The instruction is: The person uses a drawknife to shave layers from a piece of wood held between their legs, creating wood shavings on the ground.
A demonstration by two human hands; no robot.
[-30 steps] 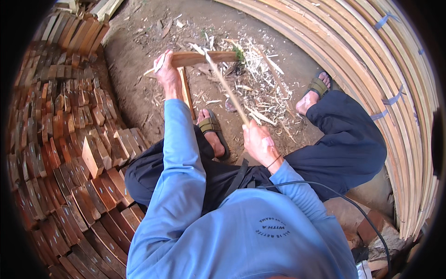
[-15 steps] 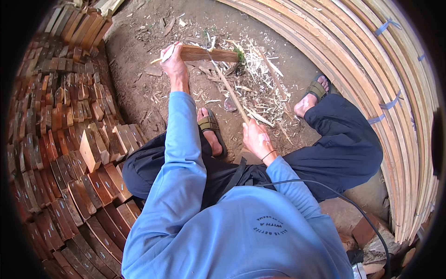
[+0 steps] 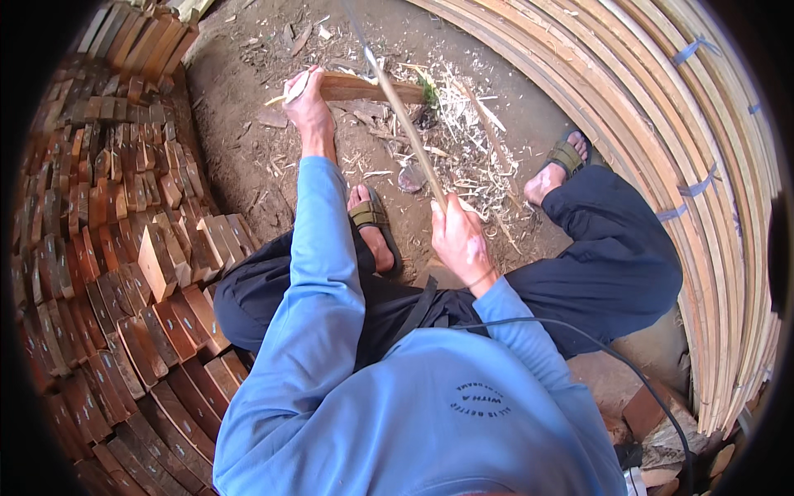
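Observation:
My left hand is closed at the left end of a brown piece of wood. A thin pale wood strip pokes out of its grip, and whether the fingers also hold the brown piece is hard to tell. My right hand is wrapped round the long wooden handle of a knife. Its narrow metal blade points up and away, raised past the brown wood and apart from it, and its tip runs out at the top edge. Some green leaves show at the wood's right end.
Pale shavings litter the dirt floor between my sandalled feet. Stacked wood blocks rise close on my left. Long bundled wood strips curve along the right. A black cable crosses my lap.
The knife has come up and away from the wood, where its blade lay against it before. My right hand has tilted with it. My left hand has barely moved.

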